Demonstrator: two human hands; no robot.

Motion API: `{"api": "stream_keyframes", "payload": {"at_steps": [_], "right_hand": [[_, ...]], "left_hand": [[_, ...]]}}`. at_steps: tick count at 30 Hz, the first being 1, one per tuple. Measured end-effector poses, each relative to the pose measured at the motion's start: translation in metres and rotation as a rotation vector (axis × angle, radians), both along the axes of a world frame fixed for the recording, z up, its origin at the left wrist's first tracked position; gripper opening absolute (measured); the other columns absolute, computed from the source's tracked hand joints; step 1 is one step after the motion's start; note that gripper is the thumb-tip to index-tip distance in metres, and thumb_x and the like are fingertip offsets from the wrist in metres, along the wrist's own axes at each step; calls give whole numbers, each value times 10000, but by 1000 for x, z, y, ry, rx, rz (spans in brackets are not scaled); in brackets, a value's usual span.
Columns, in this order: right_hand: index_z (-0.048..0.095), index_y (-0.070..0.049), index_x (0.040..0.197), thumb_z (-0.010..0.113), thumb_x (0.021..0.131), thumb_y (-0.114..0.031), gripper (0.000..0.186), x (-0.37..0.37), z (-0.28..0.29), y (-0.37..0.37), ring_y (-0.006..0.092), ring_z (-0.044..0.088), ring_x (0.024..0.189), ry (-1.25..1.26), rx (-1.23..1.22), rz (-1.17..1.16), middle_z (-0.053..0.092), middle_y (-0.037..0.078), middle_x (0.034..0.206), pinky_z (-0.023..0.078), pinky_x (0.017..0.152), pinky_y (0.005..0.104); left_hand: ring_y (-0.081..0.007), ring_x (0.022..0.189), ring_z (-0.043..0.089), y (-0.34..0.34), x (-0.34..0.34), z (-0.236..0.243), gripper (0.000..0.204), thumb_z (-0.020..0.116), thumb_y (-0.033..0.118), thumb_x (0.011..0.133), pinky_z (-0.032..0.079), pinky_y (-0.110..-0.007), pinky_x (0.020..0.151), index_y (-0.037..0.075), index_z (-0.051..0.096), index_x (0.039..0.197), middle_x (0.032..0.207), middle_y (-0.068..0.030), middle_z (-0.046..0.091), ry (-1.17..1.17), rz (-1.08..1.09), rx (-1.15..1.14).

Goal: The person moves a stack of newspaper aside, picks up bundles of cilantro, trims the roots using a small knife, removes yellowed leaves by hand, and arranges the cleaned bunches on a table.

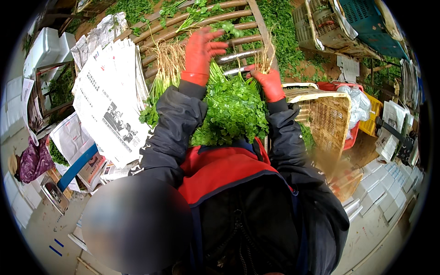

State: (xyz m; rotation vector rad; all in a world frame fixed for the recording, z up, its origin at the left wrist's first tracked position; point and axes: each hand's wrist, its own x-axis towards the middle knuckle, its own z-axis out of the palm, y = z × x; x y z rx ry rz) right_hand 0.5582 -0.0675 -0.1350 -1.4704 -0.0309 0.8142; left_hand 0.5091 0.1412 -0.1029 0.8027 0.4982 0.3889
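My right hand (268, 83), in a red glove, is closed round the stems of a small coriander bunch (264, 59), its pale roots sticking up above the fingers. The red-gloved left hand (201, 52) has its fingers spread and nothing in them. It hovers over the slatted rack, just right of a heap of rooted coriander (167, 62) whose roots point away from me. Between my forearms, against my red apron (220, 172), lies a thick mass of green coriander leaves (233, 110). Some of its stems are hidden behind my left hand.
Newspaper sheets (110, 101) are stacked left of the rack (224, 18). A dirty yellow plastic basket (327, 114) stands close to my right arm, with a red basket (350, 140) beyond it. Larger crates (327, 23) stand at the far right. White foam boxes (43, 50) are at the far left.
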Motion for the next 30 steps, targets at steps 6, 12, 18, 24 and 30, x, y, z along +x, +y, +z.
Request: {"api": "stream_keyframes", "payload": {"at_steps": [6,12,18,24,30], "right_hand": [[678,13,910,676,780,-192,243,8,-13,14,176,646,724,-135,-192,170,677,104,780,484,656,307],[667,2,889,682,713,-368,410,4,-4,49,368,620,744,-446,-526,569,641,214,776,478,674,399],[675,-48,916,653,810,-239,220,23,-2,-12,117,558,692,-202,-145,93,624,27,828,447,673,268],[653,16,924,599,845,-215,250,70,58,-11,151,633,709,-107,-84,60,649,70,830,517,657,265],[664,10,829,690,769,-311,328,35,5,74,152,607,590,-44,-331,564,647,84,649,463,590,292]], "left_hand": [[-296,723,600,-37,-43,0,146,591,176,815,477,-397,651,49,609,885,886,-114,609,240,-438,1507],[-300,914,556,-58,-79,-10,144,606,159,784,387,-444,907,62,609,891,880,-94,595,166,-501,1685],[-302,1047,541,-39,-110,-6,188,630,124,779,354,-472,1013,61,617,957,951,-98,606,-1,-477,1621],[-290,1038,538,-40,-119,-8,187,653,123,741,347,-467,1025,54,612,910,919,-87,593,-23,-568,1621],[-296,1061,525,-53,-115,-19,203,660,135,720,336,-471,1031,50,612,897,939,-94,584,-52,-553,1670]]}}
